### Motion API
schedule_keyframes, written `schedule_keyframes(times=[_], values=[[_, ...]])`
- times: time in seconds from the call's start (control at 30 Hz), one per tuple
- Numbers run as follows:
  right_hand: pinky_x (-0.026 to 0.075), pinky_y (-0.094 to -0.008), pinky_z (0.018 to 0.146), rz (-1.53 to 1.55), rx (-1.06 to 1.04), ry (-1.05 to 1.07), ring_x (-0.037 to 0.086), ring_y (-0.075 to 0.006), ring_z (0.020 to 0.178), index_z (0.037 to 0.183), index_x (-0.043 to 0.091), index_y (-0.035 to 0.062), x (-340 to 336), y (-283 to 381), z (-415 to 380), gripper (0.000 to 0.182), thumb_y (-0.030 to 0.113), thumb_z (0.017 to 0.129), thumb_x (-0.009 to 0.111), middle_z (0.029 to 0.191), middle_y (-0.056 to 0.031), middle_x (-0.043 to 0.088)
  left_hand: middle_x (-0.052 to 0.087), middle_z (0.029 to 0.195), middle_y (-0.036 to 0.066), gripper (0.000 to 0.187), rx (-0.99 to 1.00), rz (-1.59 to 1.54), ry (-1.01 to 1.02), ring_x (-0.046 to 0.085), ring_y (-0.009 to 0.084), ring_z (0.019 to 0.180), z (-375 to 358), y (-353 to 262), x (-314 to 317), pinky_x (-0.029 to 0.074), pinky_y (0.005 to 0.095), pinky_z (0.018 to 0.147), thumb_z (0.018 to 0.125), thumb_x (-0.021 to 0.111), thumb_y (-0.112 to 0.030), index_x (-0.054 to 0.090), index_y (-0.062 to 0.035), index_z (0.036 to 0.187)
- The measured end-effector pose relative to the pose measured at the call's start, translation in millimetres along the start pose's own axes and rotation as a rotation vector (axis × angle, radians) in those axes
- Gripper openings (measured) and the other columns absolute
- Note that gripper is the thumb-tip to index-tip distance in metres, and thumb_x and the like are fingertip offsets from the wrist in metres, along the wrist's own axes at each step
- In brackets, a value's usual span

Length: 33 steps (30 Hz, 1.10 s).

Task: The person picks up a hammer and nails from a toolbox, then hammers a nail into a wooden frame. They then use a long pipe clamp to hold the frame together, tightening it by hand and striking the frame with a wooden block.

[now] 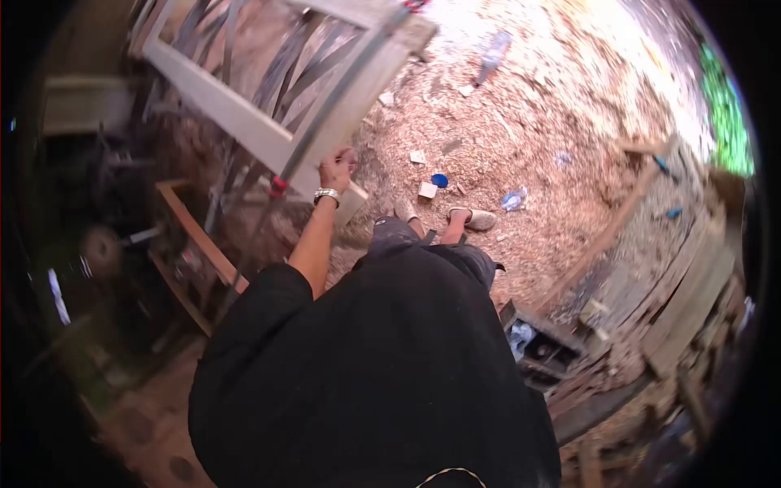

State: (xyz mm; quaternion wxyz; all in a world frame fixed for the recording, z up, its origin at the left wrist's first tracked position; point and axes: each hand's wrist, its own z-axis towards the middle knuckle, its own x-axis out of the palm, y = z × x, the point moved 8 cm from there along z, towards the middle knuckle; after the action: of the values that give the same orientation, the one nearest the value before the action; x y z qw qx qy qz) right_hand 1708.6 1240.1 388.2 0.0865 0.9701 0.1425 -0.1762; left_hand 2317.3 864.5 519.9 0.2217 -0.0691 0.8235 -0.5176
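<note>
Stretched forward, my left hand [338, 168] with a metal-banded watch on its wrist lies at the near end of a pale wooden frame [220, 106]. Its fingers look curled round the edge of the end board, though blur softens them. Along that board runs a long bar clamp [325, 114] with red ends, one of them close beside my hand. Crossing slats show inside the frame. My right hand is out of view.
Wood shavings [521, 130] cover the ground around my feet, with a plastic bottle [495, 53], a blue lid [439, 180] and small wood offcuts [427, 190]. Planks [691, 293] and a hollow block [553, 354] lie right. Orange-brown timber [203, 232] stands left.
</note>
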Motion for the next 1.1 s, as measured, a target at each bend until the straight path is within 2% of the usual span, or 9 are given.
schedule_keyframes(times=[0.13, 0.3, 0.37, 0.53, 0.63, 0.8, 1.0, 1.03, 1.1], values=[[0.052, -0.0412, 0.055, -0.407, -0.118, -0.066, 0.065, -0.0223, 0.06, 0.091, 0.064, -0.0012, -6.8, 47.5, 33.3, 0.043, 0.042, 0.097, 0.061, 0.077, -0.0114, 0.068, 0.07, 0.084, 0.01, 0.018, -0.17, -0.275, -0.337, 0.073, 0.0177, 0.075, -14.9, 61.6, -119.5, 0.061, 0.0285, 0.068, 0.101, 0.062, -0.011, 0.064, 0.0037, 0.111], [0.052, -0.0413, 0.054, -0.657, -0.223, -0.09, 0.065, -0.0229, 0.059, 0.093, 0.063, -0.0013, 1.0, 126.7, 37.7, 0.041, 0.04, 0.097, 0.062, 0.076, -0.0113, 0.067, 0.072, 0.095, 0.013, 0.018, 0.066, -0.261, -0.348, 0.074, 0.0213, 0.081, 3.5, 82.2, -166.9, 0.062, 0.031, 0.07, 0.1, 0.063, -0.014, 0.065, 0.0021, 0.109], [0.052, -0.0416, 0.052, -0.528, -0.194, -0.021, 0.064, -0.0235, 0.057, 0.095, 0.06, -0.0009, 17.7, 211.5, -57.9, 0.038, 0.037, 0.096, 0.063, 0.074, -0.0104, 0.065, 0.072, 0.103, 0.013, 0.017, 0.157, -0.103, -0.33, 0.073, 0.0244, 0.087, 14.2, 75.0, -173.4, 0.06, 0.0347, 0.074, 0.097, 0.066, -0.016, 0.068, -0.0022, 0.107], [0.051, -0.0399, 0.049, -0.482, -0.232, 0.006, 0.062, -0.0204, 0.058, 0.097, 0.057, 0.0008, 38.5, 305.0, -96.0, 0.037, 0.037, 0.095, 0.065, 0.072, -0.0104, 0.061, 0.069, 0.125, 0.005, 0.013, 0.536, 0.519, -0.385, 0.063, 0.0264, 0.117, 28.2, 15.8, -170.6, 0.049, 0.043, 0.097, 0.087, 0.077, -0.025, 0.077, -0.0149, 0.095], [0.052, -0.0392, 0.048, -0.676, -0.39, -0.042, 0.061, -0.02, 0.057, 0.099, 0.054, 0.0011, 54.8, 365.6, -120.8, 0.037, 0.037, 0.097, 0.062, 0.073, -0.009, 0.059, 0.067, 0.132, 0.001, 0.013, 0.433, 0.546, -0.328, 0.055, 0.024, 0.127, 51.9, 55.3, -160.0, 0.04, 0.044, 0.105, 0.085, 0.076, -0.032, 0.079, -0.0212, 0.091], [0.048, -0.0343, 0.045, -0.686, -0.573, -0.044, 0.056, -0.0163, 0.053, 0.099, 0.053, 0.0041, 99.4, 425.5, -170.8, 0.032, 0.035, 0.098, 0.062, 0.07, -0.005, 0.055, 0.072, 0.123, 0.001, 0.015, 0.458, 0.398, -0.382, 0.066, 0.0248, 0.109, 53.4, 56.0, -161.2, 0.041, 0.0434, 0.1, 0.086, 0.074, -0.033, 0.079, -0.0198, 0.092], [0.046, -0.0296, 0.045, -0.509, -0.64, 0.145, 0.053, -0.0114, 0.054, 0.101, 0.051, 0.0079, 170.0, 440.8, -220.3, 0.027, 0.033, 0.1, 0.063, 0.07, -0.0009, 0.052, 0.073, 0.122, 0.001, 0.012, 0.457, 0.4, -0.369, 0.067, 0.0236, 0.108, 53.4, 59.7, -160.0, 0.041, 0.0442, 0.101, 0.087, 0.073, -0.028, 0.079, -0.0186, 0.091], [0.048, -0.0356, 0.047, -0.523, -0.733, 0.139, 0.057, -0.0176, 0.054, 0.1, 0.054, 0.0035, 176.9, 443.2, -226.4, 0.029, 0.032, 0.099, 0.062, 0.071, -0.0071, 0.058, 0.073, 0.122, 0.001, 0.012, 0.451, 0.387, -0.369, 0.067, 0.0234, 0.109, 52.7, 59.7, -160.4, 0.04, 0.0443, 0.101, 0.087, 0.073, -0.028, 0.079, -0.0186, 0.092], [0.049, -0.0364, 0.048, -0.609, -0.72, 0.127, 0.058, -0.0181, 0.055, 0.103, 0.056, 0.0028, 192.2, 443.8, -244.6, 0.029, 0.031, 0.099, 0.062, 0.07, -0.0082, 0.058, 0.073, 0.122, 0.001, 0.011, 0.445, 0.363, -0.369, 0.067, 0.0231, 0.109, 56.2, 61.3, -160.0, 0.04, 0.0444, 0.102, 0.087, 0.073, -0.027, 0.079, -0.0187, 0.092]])
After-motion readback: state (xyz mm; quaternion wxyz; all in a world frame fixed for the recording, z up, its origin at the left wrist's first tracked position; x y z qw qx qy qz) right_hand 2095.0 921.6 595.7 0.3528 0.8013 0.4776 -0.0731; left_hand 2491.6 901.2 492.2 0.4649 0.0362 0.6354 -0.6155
